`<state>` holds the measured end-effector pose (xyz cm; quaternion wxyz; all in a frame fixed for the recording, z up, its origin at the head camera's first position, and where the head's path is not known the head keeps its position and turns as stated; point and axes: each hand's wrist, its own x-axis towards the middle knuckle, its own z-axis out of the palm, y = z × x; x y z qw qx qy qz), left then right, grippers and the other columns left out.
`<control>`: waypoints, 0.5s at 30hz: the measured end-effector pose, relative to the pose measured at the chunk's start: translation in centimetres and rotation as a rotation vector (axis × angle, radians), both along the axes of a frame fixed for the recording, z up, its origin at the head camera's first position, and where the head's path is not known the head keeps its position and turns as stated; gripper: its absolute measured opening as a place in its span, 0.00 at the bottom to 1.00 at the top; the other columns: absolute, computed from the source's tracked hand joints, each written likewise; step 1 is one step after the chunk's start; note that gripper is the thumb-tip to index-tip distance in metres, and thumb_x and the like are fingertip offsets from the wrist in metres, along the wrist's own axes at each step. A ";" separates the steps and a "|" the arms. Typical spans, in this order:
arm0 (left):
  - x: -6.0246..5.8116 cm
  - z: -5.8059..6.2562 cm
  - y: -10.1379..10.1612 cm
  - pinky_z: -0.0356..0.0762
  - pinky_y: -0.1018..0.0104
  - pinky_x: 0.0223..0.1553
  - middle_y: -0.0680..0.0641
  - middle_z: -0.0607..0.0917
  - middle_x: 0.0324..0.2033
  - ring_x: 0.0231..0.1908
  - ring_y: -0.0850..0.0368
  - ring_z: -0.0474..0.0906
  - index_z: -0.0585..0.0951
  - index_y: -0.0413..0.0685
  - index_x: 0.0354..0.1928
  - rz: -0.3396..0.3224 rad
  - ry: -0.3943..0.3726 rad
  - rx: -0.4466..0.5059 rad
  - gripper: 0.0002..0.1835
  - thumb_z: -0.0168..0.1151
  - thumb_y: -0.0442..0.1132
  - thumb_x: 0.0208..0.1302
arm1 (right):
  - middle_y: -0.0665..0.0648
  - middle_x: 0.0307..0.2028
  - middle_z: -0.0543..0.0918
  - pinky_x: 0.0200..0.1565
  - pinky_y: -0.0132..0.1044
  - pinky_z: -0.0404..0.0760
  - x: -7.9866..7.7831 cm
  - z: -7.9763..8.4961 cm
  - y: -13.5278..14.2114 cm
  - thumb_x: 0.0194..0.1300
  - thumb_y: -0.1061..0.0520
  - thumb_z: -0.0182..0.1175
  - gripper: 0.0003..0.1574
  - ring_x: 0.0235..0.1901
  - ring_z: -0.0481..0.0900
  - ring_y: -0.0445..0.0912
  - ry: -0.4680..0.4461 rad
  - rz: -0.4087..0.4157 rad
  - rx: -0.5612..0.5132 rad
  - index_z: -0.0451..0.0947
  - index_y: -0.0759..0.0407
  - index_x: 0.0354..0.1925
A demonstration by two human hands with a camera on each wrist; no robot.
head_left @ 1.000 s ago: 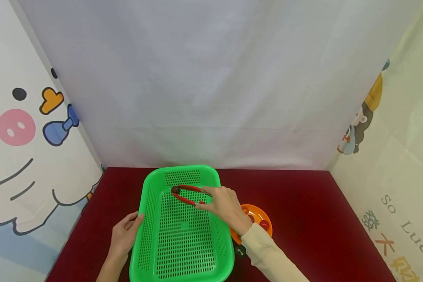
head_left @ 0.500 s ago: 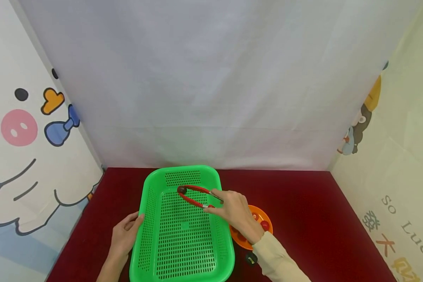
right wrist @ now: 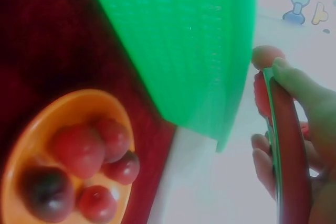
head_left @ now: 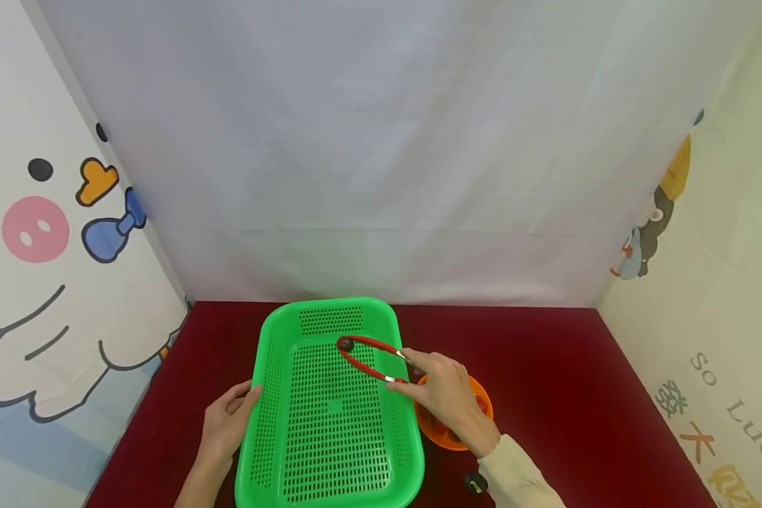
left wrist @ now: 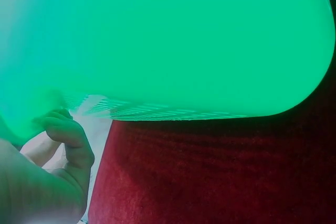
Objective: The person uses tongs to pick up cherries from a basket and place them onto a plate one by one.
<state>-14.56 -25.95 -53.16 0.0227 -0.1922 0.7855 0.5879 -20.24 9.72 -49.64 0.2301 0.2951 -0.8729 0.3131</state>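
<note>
My left hand grips the left rim of a green plastic basket, thumb on top and fingers curled below it. In the left wrist view those fingers meet the basket's edge. My right hand holds red-armed tongs over the basket's right side. Between the tong tips sits a small dark round fruit, like a dark cherry tomato, above the basket floor. Partly under my right forearm is an orange plate, where the right wrist view shows several small tomatoes, red and dark.
A dark red cloth covers the table. Near the right sleeve lies a small black object with a light mark. A pale curtain hangs behind, and printed cloths stand at both sides.
My right hand has moved to the right, carrying the tongs and the dark fruit from the basket's far left area toward its right side. The left hand and basket have stayed put.
</note>
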 end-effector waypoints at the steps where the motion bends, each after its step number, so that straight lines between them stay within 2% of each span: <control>1: 0.0 0.0 0.0 0.70 0.37 0.61 0.33 0.80 0.60 0.64 0.35 0.70 0.71 0.41 0.73 0.000 0.000 0.000 0.34 0.56 0.58 0.77 | 0.49 0.26 0.85 0.22 0.24 0.69 0.0 -0.2 0.2 0.44 0.48 0.86 0.34 0.22 0.75 0.40 0.014 0.003 -0.010 0.88 0.59 0.49; 6: -0.1 0.1 0.0 0.69 0.36 0.62 0.33 0.80 0.61 0.65 0.35 0.69 0.71 0.41 0.73 -0.002 -0.007 -0.001 0.35 0.56 0.59 0.76 | 0.49 0.34 0.89 0.21 0.21 0.63 0.1 -1.1 1.4 0.42 0.47 0.86 0.36 0.22 0.70 0.36 0.111 -0.006 -0.021 0.89 0.59 0.49; 10: -0.1 0.0 0.0 0.68 0.36 0.62 0.32 0.79 0.62 0.65 0.35 0.69 0.71 0.41 0.73 -0.003 -0.014 0.003 0.35 0.57 0.59 0.77 | 0.47 0.31 0.87 0.22 0.21 0.62 0.3 -1.8 2.1 0.40 0.48 0.87 0.37 0.21 0.69 0.39 0.166 -0.009 -0.019 0.88 0.59 0.49; 15: -0.1 0.0 0.0 0.68 0.35 0.62 0.31 0.77 0.63 0.66 0.34 0.68 0.70 0.41 0.73 -0.007 -0.026 0.013 0.35 0.56 0.59 0.77 | 0.47 0.31 0.87 0.22 0.20 0.63 0.9 -2.1 2.8 0.40 0.48 0.87 0.38 0.21 0.70 0.41 0.187 -0.023 -0.024 0.88 0.58 0.50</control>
